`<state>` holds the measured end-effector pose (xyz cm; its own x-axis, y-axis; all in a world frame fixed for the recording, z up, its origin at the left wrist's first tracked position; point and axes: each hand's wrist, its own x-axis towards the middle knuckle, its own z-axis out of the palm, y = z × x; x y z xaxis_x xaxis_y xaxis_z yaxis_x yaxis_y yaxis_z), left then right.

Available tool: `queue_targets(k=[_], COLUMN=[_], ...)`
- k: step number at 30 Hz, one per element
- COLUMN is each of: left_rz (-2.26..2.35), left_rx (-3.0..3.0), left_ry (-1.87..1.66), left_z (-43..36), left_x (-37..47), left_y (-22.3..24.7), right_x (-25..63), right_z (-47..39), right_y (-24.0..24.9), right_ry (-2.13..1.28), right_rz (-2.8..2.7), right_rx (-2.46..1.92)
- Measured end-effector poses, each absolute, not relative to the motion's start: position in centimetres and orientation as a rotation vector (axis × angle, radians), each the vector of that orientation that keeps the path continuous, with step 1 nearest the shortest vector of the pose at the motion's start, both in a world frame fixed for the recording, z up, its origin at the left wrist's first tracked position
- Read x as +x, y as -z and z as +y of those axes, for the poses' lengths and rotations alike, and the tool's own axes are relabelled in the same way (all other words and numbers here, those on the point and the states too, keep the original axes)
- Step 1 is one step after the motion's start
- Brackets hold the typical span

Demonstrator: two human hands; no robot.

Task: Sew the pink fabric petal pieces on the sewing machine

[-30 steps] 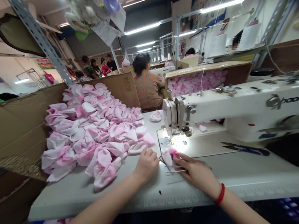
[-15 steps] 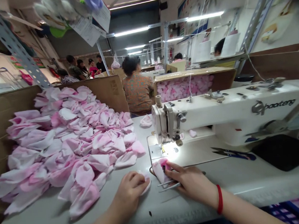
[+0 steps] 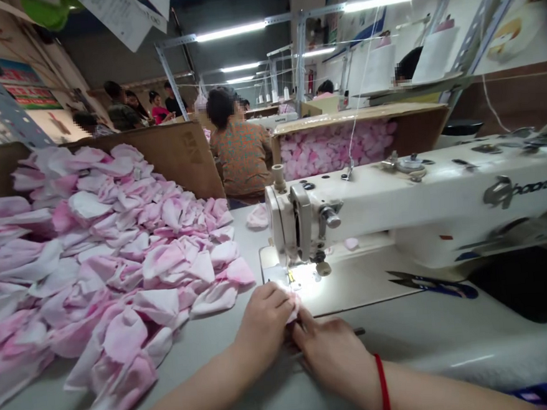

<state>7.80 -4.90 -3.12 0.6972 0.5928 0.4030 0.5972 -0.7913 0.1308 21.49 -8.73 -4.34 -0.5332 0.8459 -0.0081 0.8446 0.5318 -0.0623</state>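
Just in front of the lit needle area of a white sewing machine (image 3: 423,201), my two hands meet. My left hand (image 3: 266,315) has its fingers closed on a small pink and white fabric piece (image 3: 293,305). My right hand (image 3: 333,351), with a red band at the wrist, pinches at the lower edge of the same piece from the right. A dark tip of a thin tool (image 3: 358,331) sticks out beyond the right hand; the rest of it is mostly hidden. A large heap of pink and white fabric pieces (image 3: 118,259) lies to the left.
Blue-handled snips (image 3: 433,283) lie on the machine bed, beside a black pad (image 3: 532,280). Cardboard (image 3: 157,154) stands behind the heap. A box of pink pieces (image 3: 339,150) is behind the machine. A person in a patterned shirt (image 3: 242,157) sits beyond; others are further back.
My left hand has moved right and up to the fabric at the machine, meeting my right hand. The metal tweezers' prongs no longer show. The view has shifted, and the heap appears further left.
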Motion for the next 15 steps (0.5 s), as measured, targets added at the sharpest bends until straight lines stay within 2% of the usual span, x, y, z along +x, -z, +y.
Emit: queue_targets(k=[3,7,11,15], left_rz=[-0.9,-0.788,-0.834,-1.016], left_rx=[-2.747,-2.637,-2.671,-2.788], left_ry=[0.493,0.428,0.489,0.663], left_z=[-3.9,-2.5,-1.4,-0.9], left_x=[6.9,6.6,6.8,6.3], left_y=[4.5,4.3,3.9,4.3], right_x=[23.1,24.8,25.0,24.5], right_z=[-7.8,-5.0,-3.2,-4.1], right_y=[4.1,3.3,3.6,5.0], right_ry=[-0.088,-0.18,-0.138,0.065], right_rz=[-2.802,-2.902,-2.875,-2.824], right_rx=[-1.382,-1.209,-1.025,-0.981])
